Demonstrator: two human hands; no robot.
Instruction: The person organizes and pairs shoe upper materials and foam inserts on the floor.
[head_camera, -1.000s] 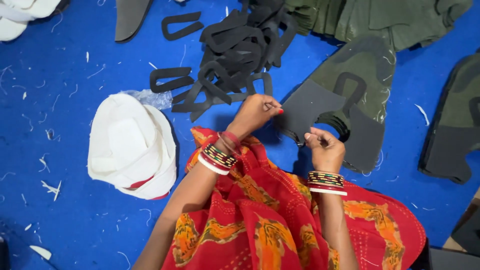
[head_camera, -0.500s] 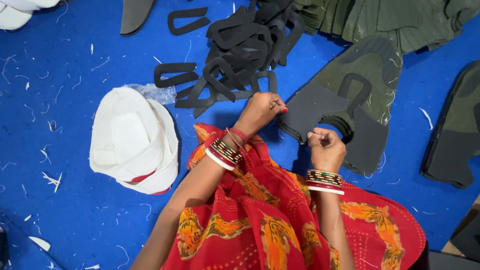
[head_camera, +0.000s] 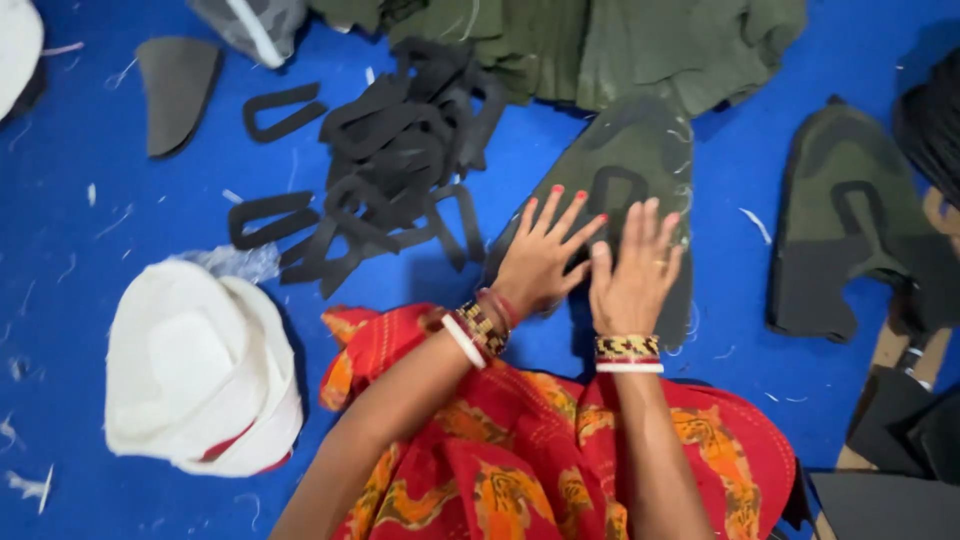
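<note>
Flat and open, both palms press down on the camouflage-green shoe upper piece (head_camera: 620, 150) — left hand (head_camera: 540, 262) and right hand (head_camera: 632, 275) side by side on its near end, fingers spread, grasping nothing. Just left of that piece lies a heap of black U-shaped cutouts (head_camera: 395, 170); farther left, a stack of white pieces (head_camera: 195, 385) on the blue mat (head_camera: 90, 250).
</note>
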